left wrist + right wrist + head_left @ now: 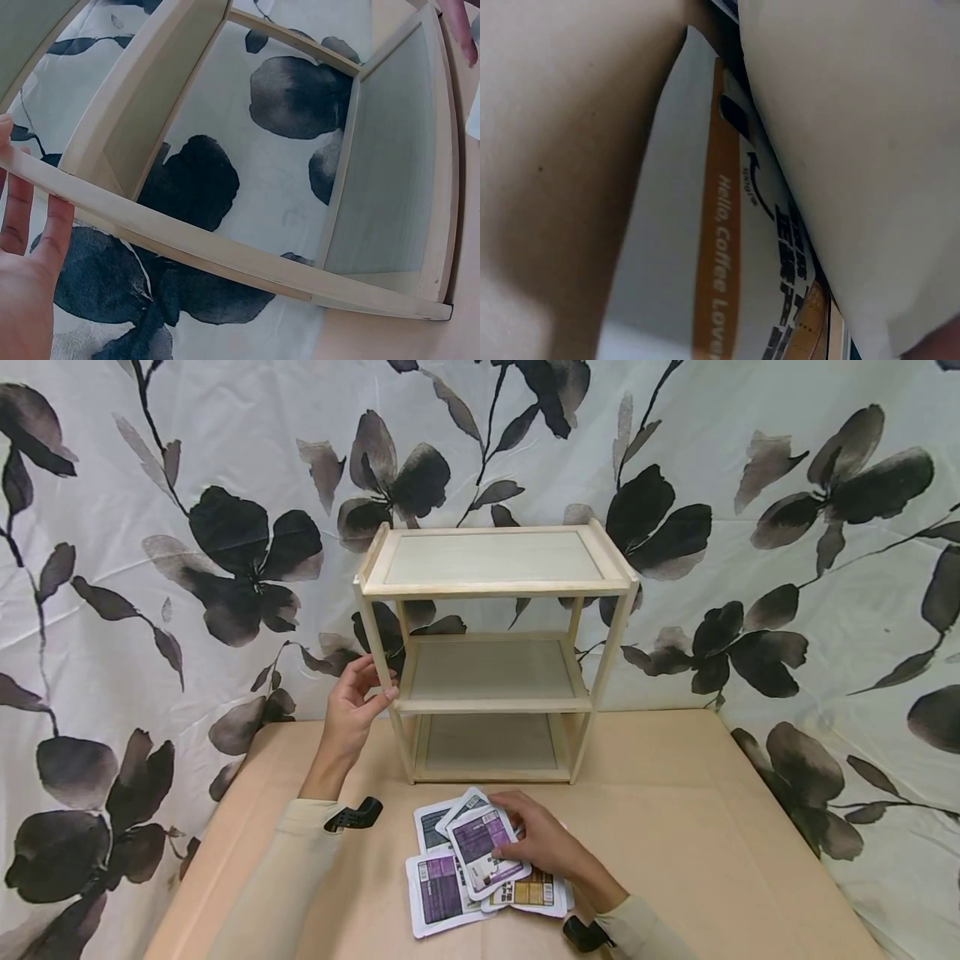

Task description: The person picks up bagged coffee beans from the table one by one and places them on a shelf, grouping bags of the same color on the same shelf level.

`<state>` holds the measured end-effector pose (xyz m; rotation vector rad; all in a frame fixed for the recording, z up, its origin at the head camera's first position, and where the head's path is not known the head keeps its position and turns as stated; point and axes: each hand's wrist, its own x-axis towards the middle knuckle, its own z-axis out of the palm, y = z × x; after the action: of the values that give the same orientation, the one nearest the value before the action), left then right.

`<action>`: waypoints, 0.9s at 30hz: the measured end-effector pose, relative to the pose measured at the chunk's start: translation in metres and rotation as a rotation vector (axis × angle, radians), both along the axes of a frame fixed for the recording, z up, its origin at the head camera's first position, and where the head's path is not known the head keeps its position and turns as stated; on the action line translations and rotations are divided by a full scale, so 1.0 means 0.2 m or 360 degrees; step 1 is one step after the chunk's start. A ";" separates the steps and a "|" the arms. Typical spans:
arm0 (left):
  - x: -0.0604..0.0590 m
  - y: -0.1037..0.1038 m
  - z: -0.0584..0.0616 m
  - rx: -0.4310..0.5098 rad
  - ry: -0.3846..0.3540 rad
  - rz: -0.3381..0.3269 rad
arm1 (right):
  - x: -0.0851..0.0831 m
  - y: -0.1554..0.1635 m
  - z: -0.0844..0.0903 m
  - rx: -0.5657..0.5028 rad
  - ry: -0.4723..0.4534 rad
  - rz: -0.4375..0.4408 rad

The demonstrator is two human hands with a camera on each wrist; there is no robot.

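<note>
A small pale wooden three-tier shelf stands upright on the table. My left hand holds its front left post, thumb at the front and fingers passing behind. In front of the shelf lies a loose pile of white-edged drip coffee sachets. My right hand pinches a purple-labelled sachet by its right side, over the pile. Under and around it are another purple sachet, a dark grey one and an orange one. The right wrist view shows a sachet with an orange stripe close up.
A beige cloth covers the table. Behind it hangs a white curtain with dark printed flowers, close to the shelf's back. Black straps with camera mounts sit at both wrists.
</note>
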<state>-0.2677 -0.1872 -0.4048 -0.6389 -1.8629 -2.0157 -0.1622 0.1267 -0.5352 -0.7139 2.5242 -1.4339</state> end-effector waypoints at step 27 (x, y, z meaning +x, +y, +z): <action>-0.01 0.00 -0.01 -0.0004 -0.0010 0.0002 | 0.03 0.03 0.01 -0.0160 0.0004 -0.0012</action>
<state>-0.2693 -0.1872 -0.4076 -0.6330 -1.8694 -2.0170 -0.1560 0.1331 -0.5334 -0.7233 2.4738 -1.5730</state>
